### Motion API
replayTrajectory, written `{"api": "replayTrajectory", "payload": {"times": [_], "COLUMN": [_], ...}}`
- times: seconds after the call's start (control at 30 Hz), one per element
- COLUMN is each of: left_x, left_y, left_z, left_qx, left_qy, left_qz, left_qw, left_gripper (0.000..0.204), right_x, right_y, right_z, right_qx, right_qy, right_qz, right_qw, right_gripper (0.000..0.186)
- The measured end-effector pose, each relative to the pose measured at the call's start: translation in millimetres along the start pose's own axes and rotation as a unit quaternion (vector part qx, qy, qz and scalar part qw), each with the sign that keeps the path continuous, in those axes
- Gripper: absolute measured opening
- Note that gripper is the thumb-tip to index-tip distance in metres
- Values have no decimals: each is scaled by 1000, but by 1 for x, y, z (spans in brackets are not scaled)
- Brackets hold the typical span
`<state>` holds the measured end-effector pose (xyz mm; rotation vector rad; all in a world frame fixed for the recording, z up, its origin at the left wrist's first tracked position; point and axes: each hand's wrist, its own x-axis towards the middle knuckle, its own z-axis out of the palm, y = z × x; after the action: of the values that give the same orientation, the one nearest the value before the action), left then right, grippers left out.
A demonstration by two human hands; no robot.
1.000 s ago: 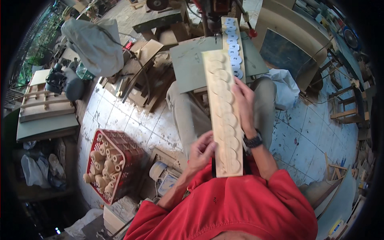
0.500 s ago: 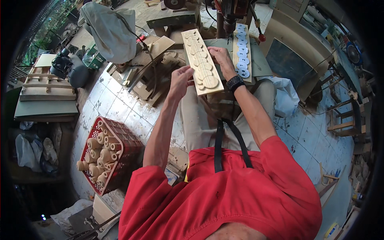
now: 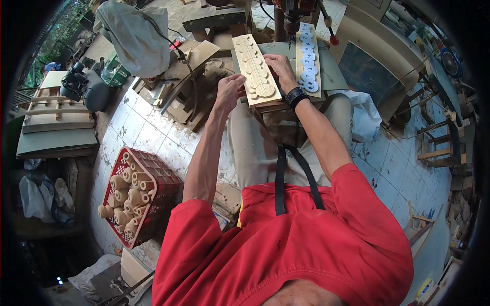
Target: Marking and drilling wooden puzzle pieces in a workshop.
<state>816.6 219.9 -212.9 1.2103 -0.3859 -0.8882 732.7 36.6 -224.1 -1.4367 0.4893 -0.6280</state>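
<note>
My left hand [image 3: 231, 91] pinches the left edge of the board [image 3: 254, 70], and my right hand [image 3: 280, 70] curls by its right edge, how firmly I can't tell, over the table [image 3: 331, 72], left of the strip [image 3: 309, 64]. A loosened pinch could, I judge, let its near end slip off the table's front. Its long axis runs away from me, leaning left, biggest disc [image 3: 263, 91] nearest.

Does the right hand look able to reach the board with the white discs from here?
Probably yes: the right hand, at the edge of the carved board, has the board with the white discs just to its right, and nothing visible stands between them.
</note>
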Motion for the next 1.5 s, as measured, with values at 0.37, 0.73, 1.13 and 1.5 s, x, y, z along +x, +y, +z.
{"api": "replayTrajectory", "payload": {"times": [0.37,0.73,1.13,1.5], "left_x": [12,8,-56,-62], "left_y": [-11,-14,-38,-50], "left_z": [-14,10,22,25], "left_qx": [67,535,450,411], "left_qy": [25,185,168,114], "left_qz": [5,207,376,334], "left_qw": [997,798,792,840], "left_gripper": [32,33,39,37], "right_x": [-81,-157,-155,-156], "right_y": [0,-3,6,10], "right_z": [5,8,1,2], "right_qx": [-239,-245,-287,-317], "right_qy": [128,87,94,93], "right_qz": [-115,-158,-198,-212], "right_qw": [956,953,932,920], "right_gripper": [36,49,45,42]}}
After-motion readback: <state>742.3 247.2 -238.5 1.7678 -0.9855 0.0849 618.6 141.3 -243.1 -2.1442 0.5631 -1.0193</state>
